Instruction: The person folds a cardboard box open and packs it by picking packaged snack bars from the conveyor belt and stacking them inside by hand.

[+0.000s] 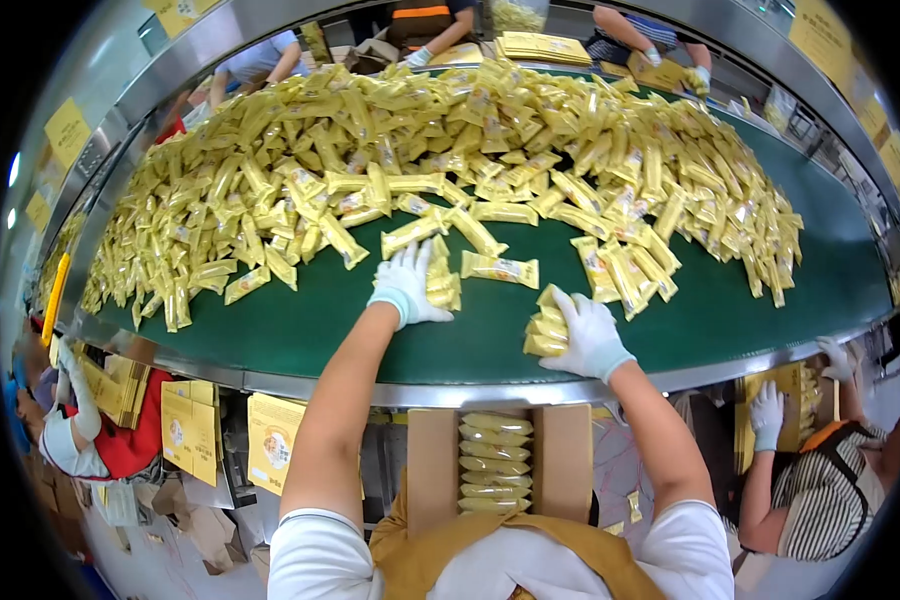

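My left hand (408, 283), in a white glove, curls around the left side of a small stack of yellow wrapped snack packets (444, 278) on the green belt. My gloved right hand (592, 335) grips another stack of yellow packets (545, 328) near the belt's front edge. A single packet (500, 270) lies flat between the two hands, touching neither. Below the belt, close to my body, an open cardboard box (438, 470) contains a column of several packets (495, 450). Undersides of the packets in both hands are hidden.
A large heap of packets (410, 130) covers the far part of the green belt (450, 345). A metal rim (470, 393) runs along its front. Flattened yellow cartons (188, 430) stand at left. Co-workers' gloved hands (767, 410) show at right, others at left and across the belt.
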Available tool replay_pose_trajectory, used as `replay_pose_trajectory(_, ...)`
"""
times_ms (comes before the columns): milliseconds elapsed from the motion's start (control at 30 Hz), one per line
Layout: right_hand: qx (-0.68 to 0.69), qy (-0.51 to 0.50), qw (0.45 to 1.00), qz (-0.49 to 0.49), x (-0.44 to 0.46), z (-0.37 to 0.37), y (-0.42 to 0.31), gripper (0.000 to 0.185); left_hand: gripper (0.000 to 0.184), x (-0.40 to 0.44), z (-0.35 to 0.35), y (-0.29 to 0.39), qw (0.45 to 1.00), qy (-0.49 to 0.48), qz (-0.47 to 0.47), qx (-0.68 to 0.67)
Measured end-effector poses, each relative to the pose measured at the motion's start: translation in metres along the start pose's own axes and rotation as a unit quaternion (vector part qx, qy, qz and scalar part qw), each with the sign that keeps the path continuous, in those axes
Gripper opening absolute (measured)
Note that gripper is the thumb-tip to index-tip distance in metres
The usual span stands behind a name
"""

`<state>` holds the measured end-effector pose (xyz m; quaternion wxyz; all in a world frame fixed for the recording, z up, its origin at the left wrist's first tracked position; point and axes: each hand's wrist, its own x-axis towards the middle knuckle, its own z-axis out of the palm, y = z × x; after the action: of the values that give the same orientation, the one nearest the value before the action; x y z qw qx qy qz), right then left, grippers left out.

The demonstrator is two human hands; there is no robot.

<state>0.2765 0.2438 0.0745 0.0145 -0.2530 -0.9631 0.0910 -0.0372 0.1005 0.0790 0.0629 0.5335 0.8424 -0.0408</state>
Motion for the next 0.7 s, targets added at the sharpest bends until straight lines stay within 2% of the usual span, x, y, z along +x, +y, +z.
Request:
replay_pose_trajectory(33, -0.015, -0.008, 1.000, 0.022, 0.000, 0.001, -0.003, 0.124, 0.142, 0.006, -0.001, 0.002, 0.999, -0.044, -0.012, 0.023)
replay_pose_trajectory(100, -0.037, -0.046, 0.997, 0.056, 0.001, -0.004, -0.008, 0.133, 0.141, 0.002, -0.008, 0.009, 0.997, -0.059, -0.028, 0.031)
replay_pose_trajectory(200, -0.039, -0.063, 0.995, 0.073, -0.005, 0.000, -0.008, 0.130, 0.138, -0.010, -0.008, 0.008, 0.998, -0.052, -0.044, -0.017)
replay_pose_trajectory(300, 0.100, -0.100, 0.987, 0.080, -0.019, -0.030, -0.011, 0.128, 0.133, -0.041, -0.004, 0.006, 0.997, -0.009, -0.046, -0.054)
replay_pose_trajectory(333, 0.239, -0.060, 0.967, 0.064, -0.027, -0.034, -0.009, 0.128, 0.133, -0.052, 0.002, 0.002, 0.995, 0.025, -0.044, -0.089)
replay_pose_trajectory(400, 0.500, 0.022, 0.865, 0.025, -0.048, -0.039, -0.005, 0.129, 0.134, -0.072, 0.015, -0.011, 0.982, 0.094, -0.040, -0.156)
replay_pose_trajectory(433, 0.505, 0.037, 0.862, -0.020, -0.058, -0.045, -0.006, 0.128, 0.125, -0.085, 0.017, -0.017, 0.966, 0.151, -0.027, -0.207)
replay_pose_trajectory(467, 0.502, 0.038, 0.862, -0.050, -0.067, -0.057, -0.014, 0.128, 0.121, -0.095, 0.021, -0.021, 0.915, 0.170, -0.004, -0.366)
replay_pose_trajectory(500, 0.499, 0.039, 0.862, -0.080, -0.077, -0.070, -0.024, 0.128, 0.117, -0.105, 0.025, -0.024, 0.838, 0.183, 0.020, -0.514)
replay_pose_trajectory(533, 0.496, 0.041, 0.860, -0.109, -0.086, -0.084, -0.036, 0.128, 0.113, -0.116, 0.029, -0.027, 0.737, 0.191, 0.043, -0.647)
replay_pose_trajectory(567, 0.463, 0.022, 0.877, -0.129, -0.092, -0.096, -0.047, 0.130, 0.100, -0.131, 0.029, -0.031, 0.685, 0.147, 0.029, -0.713)
replay_pose_trajectory(600, 0.359, 0.029, 0.915, -0.183, -0.095, -0.107, -0.056, 0.126, 0.094, -0.143, 0.034, -0.039, 0.670, 0.106, 0.047, -0.733)
replay_pose_trajectory(667, 0.213, 0.031, 0.941, -0.261, -0.100, -0.114, -0.084, 0.118, 0.089, -0.174, 0.023, -0.023, 0.615, 0.109, 0.111, -0.773)
replay_pose_trajectory(700, 0.140, -0.043, 0.955, -0.256, -0.100, -0.113, -0.102, 0.109, 0.090, -0.189, 0.003, -0.006, 0.583, 0.089, 0.145, -0.794)
